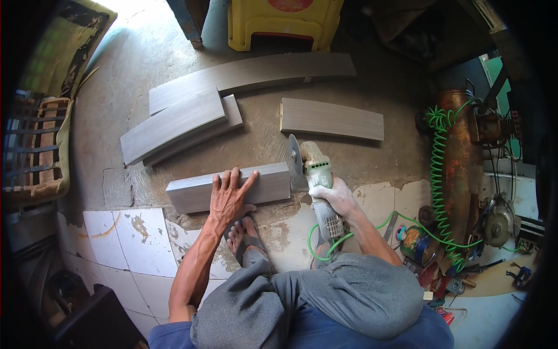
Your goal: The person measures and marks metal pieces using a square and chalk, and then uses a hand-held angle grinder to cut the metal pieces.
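A grey rectangular box-section piece [267, 187] lies on the floor in front of me. My left hand [228, 195] rests flat on top of it with the fingers spread. In my right hand [334, 196] is a pale green angle grinder [317, 166], gripped round its body. The grinder's thin disc [295, 155] stands nearly upright just beyond the piece's right end; whether it touches or spins I cannot tell. A green cord [314, 247] loops from the rear of the grinder toward the right. My sandalled left foot [245, 235] is close to the near side of the piece.
Several more grey pieces lie ahead, including a long one [250, 74], a stacked one [174, 125] and a short one [332, 119]. A yellow stool [285, 26] stands beyond. On the right are a rusty tank [462, 168], a coiled green hose [439, 180] and scattered tools.
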The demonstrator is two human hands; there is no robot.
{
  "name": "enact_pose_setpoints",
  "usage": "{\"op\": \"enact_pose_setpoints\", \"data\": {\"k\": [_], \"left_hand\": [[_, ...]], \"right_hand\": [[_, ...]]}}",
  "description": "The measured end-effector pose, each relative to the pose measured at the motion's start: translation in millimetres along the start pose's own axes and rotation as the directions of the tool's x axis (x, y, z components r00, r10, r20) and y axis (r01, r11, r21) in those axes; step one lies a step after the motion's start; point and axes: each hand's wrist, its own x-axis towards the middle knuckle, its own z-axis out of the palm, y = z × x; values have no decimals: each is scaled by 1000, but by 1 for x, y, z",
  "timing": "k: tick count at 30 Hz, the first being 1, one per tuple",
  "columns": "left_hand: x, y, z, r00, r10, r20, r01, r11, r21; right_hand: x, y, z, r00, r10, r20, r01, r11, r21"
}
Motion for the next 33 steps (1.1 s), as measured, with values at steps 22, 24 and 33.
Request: {"op": "enact_pose_setpoints", "data": {"k": [22,24,33], "left_hand": [[53,-20,-26,957,-139,-254,107,985,-136],[45,-20,-16,947,-115,-301,91,992,-93],[32,-9,-2,915,-91,-392,88,996,-28]], "right_hand": [[-6,39,4,1000,-17,13,18,997,-73],[-6,31,8,999,-33,4,33,996,-84],[-6,27,6,1000,-20,5,21,992,-123]]}}
